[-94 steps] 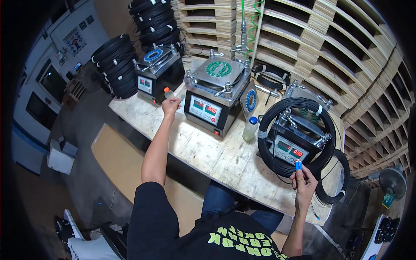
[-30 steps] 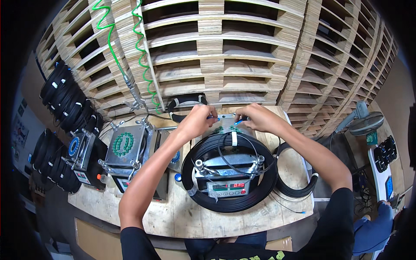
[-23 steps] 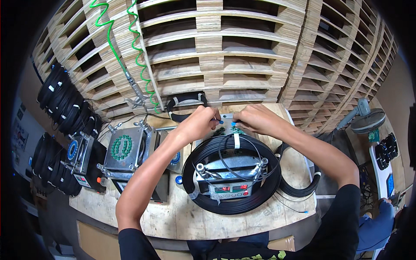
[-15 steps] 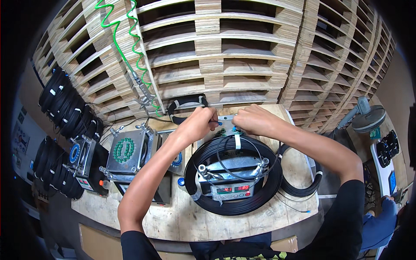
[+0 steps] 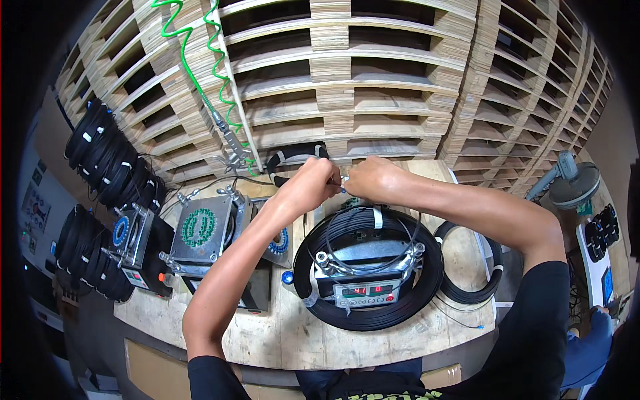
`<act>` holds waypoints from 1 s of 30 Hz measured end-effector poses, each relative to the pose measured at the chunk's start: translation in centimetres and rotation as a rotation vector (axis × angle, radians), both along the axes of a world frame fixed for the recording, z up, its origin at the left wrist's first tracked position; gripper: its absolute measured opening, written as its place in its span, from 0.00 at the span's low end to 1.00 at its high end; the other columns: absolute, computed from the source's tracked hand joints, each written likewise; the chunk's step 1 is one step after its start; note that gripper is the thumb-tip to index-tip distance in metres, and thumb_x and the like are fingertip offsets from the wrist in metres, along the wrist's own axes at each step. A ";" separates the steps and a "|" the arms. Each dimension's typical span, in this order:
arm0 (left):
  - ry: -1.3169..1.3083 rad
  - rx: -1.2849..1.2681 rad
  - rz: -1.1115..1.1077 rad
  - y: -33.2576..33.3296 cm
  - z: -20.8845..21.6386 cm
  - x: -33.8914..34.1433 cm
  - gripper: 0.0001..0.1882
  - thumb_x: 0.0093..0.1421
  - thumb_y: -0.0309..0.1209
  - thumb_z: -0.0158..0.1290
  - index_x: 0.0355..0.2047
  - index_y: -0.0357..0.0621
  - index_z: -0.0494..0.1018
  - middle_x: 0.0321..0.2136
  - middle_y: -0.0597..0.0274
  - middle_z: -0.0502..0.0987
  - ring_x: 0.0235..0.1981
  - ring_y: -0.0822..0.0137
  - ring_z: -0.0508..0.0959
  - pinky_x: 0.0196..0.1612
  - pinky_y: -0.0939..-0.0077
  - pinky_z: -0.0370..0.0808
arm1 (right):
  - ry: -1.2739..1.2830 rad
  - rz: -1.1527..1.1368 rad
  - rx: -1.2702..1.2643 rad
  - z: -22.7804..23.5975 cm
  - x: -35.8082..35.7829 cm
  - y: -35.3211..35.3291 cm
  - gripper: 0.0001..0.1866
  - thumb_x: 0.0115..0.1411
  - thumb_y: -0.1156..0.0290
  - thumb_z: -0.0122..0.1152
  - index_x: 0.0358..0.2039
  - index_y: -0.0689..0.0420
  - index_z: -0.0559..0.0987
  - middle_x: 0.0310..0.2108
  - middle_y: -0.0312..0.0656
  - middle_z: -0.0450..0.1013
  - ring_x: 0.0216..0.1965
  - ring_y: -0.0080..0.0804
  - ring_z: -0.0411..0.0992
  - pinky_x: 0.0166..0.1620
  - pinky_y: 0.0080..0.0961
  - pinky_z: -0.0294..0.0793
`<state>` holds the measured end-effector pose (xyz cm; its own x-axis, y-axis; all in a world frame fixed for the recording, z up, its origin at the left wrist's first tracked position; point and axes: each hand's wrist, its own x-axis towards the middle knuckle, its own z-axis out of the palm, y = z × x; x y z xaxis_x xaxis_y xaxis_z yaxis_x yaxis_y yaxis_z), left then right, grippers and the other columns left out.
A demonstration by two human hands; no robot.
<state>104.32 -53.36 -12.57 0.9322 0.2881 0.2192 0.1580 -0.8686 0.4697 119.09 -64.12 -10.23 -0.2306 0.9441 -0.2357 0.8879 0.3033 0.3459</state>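
Note:
My left hand [image 5: 312, 185] and my right hand [image 5: 371, 180] meet at the far side of the table, both closed in a pinch. A small blue cable connector [image 5: 343, 190] shows at the fingertips of my left hand. What my right fingers hold is too small to make out. Just below the hands lies a large coil of black cable [image 5: 433, 267], bound with white tape. It encircles a metal machine [image 5: 367, 252] with two clamp knobs and a red-lit digital display [image 5: 367, 291]. Green pieces on the machine's far plate are partly hidden by my hands.
Two similar machines stand left: one with a ring of green pieces [image 5: 198, 227], one with a blue ring [image 5: 121, 231]. Another black coil [image 5: 497, 280] lies right. Cable coils [image 5: 107, 160] hang far left. Wooden pallets [image 5: 333, 67] rise behind; a fan [image 5: 575, 185] stands right.
My right hand has moved left, so the two hands now come together. The reading on the machine's display has changed. The whole view has shifted slightly.

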 end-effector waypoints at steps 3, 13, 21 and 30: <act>0.064 -0.142 0.001 0.7 0.0 -0.3 0.06 0.54 0.19 0.59 0.33 0.29 0.80 0.26 0.51 0.83 0.29 0.62 0.84 0.36 0.70 0.79 | 0.053 0.003 -0.010 -0.3 0.4 -0.2 0.08 0.54 0.73 0.64 0.35 0.58 0.84 0.38 0.47 0.81 0.40 0.44 0.81 0.41 0.40 0.82; 0.063 -0.105 -0.032 0.1 1.8 1.1 0.06 0.54 0.22 0.61 0.32 0.31 0.81 0.25 0.51 0.83 0.28 0.61 0.84 0.34 0.68 0.78 | 0.598 -0.293 -0.050 -0.5 2.3 -1.9 0.10 0.52 0.77 0.64 0.35 0.66 0.81 0.32 0.60 0.78 0.36 0.53 0.78 0.39 0.42 0.77; 0.212 0.137 -0.021 -1.9 1.2 2.7 0.05 0.50 0.19 0.60 0.30 0.34 0.81 0.29 0.45 0.83 0.34 0.50 0.84 0.39 0.63 0.80 | 0.921 -0.358 0.345 -4.7 3.6 -5.4 0.12 0.57 0.76 0.65 0.42 0.66 0.81 0.30 0.60 0.78 0.34 0.54 0.78 0.39 0.39 0.76; 0.313 0.542 -0.185 -4.9 2.8 4.5 0.06 0.53 0.21 0.56 0.32 0.35 0.80 0.31 0.45 0.82 0.35 0.45 0.84 0.36 0.56 0.82 | 1.012 -0.357 0.370 -5.3 4.1 -5.6 0.14 0.53 0.80 0.62 0.41 0.67 0.81 0.33 0.63 0.77 0.39 0.63 0.75 0.47 0.46 0.75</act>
